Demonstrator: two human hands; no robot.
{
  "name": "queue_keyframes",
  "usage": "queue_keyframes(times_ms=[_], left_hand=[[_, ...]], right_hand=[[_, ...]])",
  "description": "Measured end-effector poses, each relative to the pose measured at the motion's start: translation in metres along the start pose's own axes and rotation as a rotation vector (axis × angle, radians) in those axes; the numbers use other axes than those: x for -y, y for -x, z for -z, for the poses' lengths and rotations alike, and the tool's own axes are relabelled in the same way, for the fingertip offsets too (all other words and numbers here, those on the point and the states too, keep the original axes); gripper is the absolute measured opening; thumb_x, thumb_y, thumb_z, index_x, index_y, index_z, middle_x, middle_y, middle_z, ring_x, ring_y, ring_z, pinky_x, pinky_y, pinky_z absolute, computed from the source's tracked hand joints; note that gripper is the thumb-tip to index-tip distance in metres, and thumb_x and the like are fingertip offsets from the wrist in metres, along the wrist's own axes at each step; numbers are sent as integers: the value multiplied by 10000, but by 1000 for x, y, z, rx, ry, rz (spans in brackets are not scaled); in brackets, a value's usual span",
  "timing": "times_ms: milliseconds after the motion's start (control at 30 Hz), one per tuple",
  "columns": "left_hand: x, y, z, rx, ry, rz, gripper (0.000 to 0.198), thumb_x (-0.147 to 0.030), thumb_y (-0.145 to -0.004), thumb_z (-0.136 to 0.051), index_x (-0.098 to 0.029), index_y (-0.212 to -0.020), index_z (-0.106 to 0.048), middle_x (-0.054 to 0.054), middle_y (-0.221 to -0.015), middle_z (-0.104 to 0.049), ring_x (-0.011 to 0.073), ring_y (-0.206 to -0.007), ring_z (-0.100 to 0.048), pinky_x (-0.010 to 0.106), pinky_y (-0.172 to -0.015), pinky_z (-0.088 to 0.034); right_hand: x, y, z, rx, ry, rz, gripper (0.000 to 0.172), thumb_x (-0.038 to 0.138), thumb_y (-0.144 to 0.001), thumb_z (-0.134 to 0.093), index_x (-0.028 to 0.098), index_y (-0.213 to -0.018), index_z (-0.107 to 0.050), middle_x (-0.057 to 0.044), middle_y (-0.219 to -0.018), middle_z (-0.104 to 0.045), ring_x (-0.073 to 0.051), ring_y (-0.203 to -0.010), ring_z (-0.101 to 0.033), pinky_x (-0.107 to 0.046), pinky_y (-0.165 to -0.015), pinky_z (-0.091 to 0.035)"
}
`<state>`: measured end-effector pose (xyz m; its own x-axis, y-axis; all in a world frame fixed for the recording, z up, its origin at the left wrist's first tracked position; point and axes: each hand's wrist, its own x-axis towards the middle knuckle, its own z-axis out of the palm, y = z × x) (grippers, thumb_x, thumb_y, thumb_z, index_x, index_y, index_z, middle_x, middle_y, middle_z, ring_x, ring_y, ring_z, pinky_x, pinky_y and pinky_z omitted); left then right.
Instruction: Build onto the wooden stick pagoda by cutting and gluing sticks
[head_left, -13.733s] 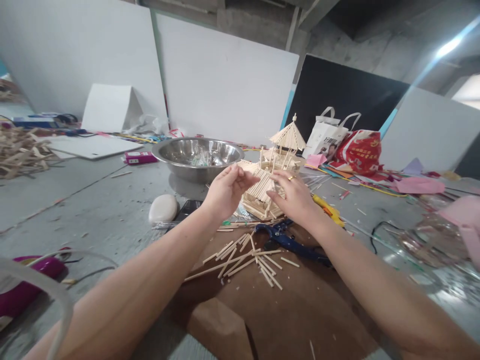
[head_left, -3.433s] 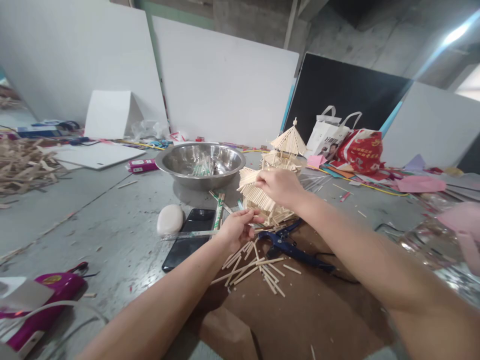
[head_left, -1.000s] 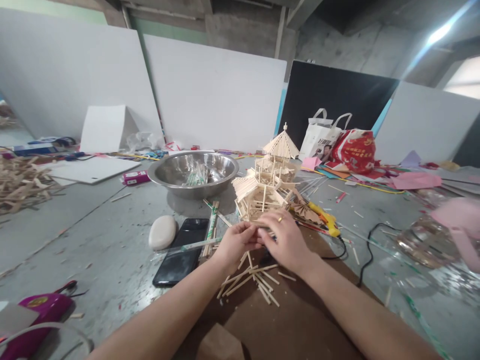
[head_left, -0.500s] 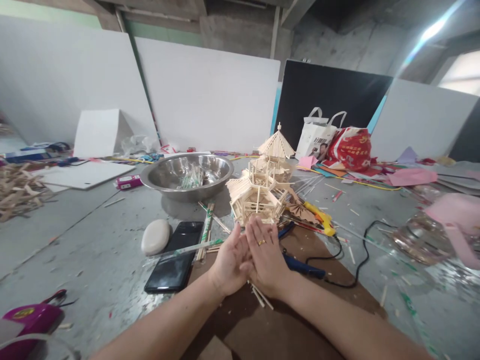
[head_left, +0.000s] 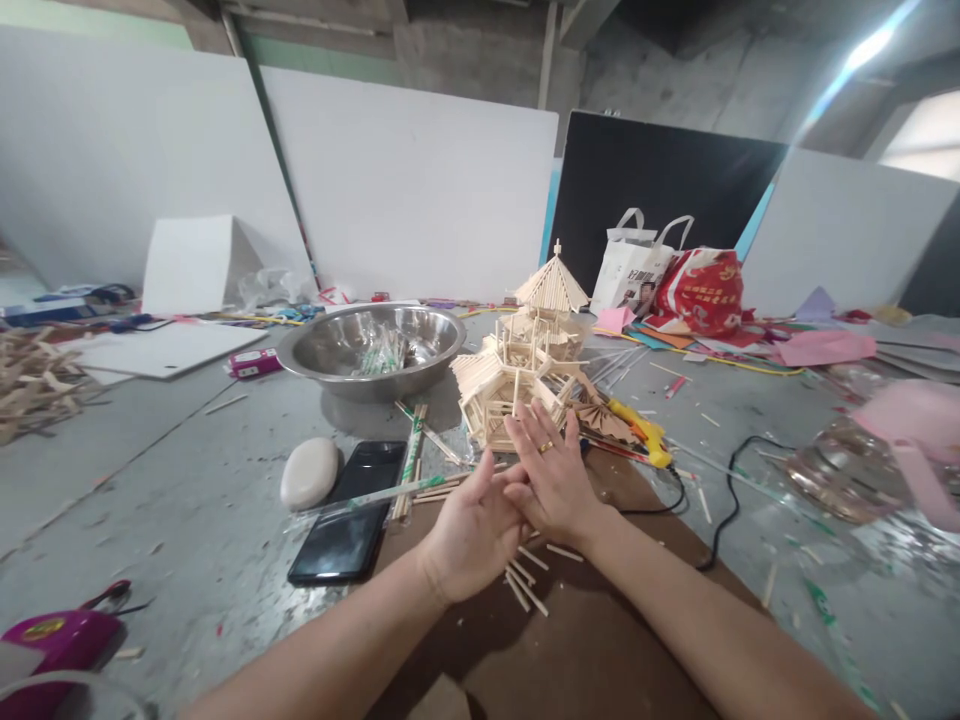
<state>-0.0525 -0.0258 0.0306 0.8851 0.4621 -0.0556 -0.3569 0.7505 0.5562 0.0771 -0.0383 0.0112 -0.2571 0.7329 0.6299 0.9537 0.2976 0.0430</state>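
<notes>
My left hand [head_left: 474, 528] is palm up with its fingers extended, and no object shows in it. Touching its fingers from the right is my right hand [head_left: 559, 482], fingers stretched out and a gold ring on one of them. The space between the two palms is partly hidden. Below them, short wooden sticks [head_left: 527, 580] lie loose on a brown board [head_left: 600, 640]. Just beyond my fingertips stands a pagoda model [head_left: 517, 385] built of thin sticks, with a pointed roof at the back.
Left of the board are a black phone [head_left: 349, 540], a white rounded object [head_left: 310, 473] and chopsticks in wrappers [head_left: 411, 465]. A steel basin [head_left: 300, 365] stands behind them. A yellow glue gun [head_left: 651, 440] with a black cord lies right, near a pink-lidded clear container [head_left: 911, 420].
My hands have come slightly apart, the right one shifting right and up. More short sticks show scattered on the board beneath them.
</notes>
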Motion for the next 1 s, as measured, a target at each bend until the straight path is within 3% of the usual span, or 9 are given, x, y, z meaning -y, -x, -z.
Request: queue_keyframes(times_ms=[167,300,433,567,733,867,1000], left_hand=[[-14,0,0,15,56,-111,495,-475,-802,-243,-169,-1134,-445,75,-1009,-570,120,-755,-549,220,-621,-405],[-18,2,6,-16,61,-107,493,-507,-789,-240,-196,-1113,-444,59,-1032,-558,154,-836,-545,245,-637,-416],[-21,4,4,-37,45,-88,468,-502,-784,-270,-236,-1149,-394,46,-1039,-541,154,-827,-539,242,-599,-407],[-25,5,-3,-9,19,-98,515,-516,-761,-316,-281,-1218,-291,55,-1045,-514,175,-850,-516,273,-630,-391],[-27,7,-7,17,-79,-97,582,-485,-748,-371,-289,-1269,-200,51,-954,-539,160,-749,-515,305,-665,-363],[-28,7,-9,3,-177,-76,516,-428,-763,-395,-253,-1239,-300,39,-916,-568,132,-724,-521,309,-744,-348],[-32,7,-10,-85,-354,-61,421,-388,-771,-413,-174,-1132,-445,70,-906,-592,152,-790,-543,322,-791,-347]], right_hand=[[6,11,-18,-4,-15,76,655,493,-809,-163,76,-1310,-106,-167,-1356,-160,-288,-1240,-67,-544,-940,-69],[13,14,-21,9,-48,147,655,507,-802,-201,106,-1313,-119,-152,-1361,-157,-292,-1237,-82,-537,-945,-75],[6,12,-16,-12,-66,198,578,489,-811,-217,165,-1290,-220,-115,-1336,-254,-267,-1232,-134,-535,-946,-77],[-5,11,-13,-83,-95,216,523,437,-829,-225,139,-1254,-285,-127,-1261,-382,-250,-1206,-220,-519,-951,-105],[-9,11,-13,-168,-210,223,464,379,-828,-284,111,-1202,-343,-140,-1084,-520,-234,-1085,-389,-481,-916,-242],[-9,12,-15,-190,-296,201,386,306,-804,-377,131,-1147,-402,-122,-974,-560,-191,-930,-490,-372,-814,-384],[-12,15,-18,-143,-371,148,363,314,-814,-346,121,-1110,-429,-121,-959,-581,-172,-930,-510,-300,-776,-415]])
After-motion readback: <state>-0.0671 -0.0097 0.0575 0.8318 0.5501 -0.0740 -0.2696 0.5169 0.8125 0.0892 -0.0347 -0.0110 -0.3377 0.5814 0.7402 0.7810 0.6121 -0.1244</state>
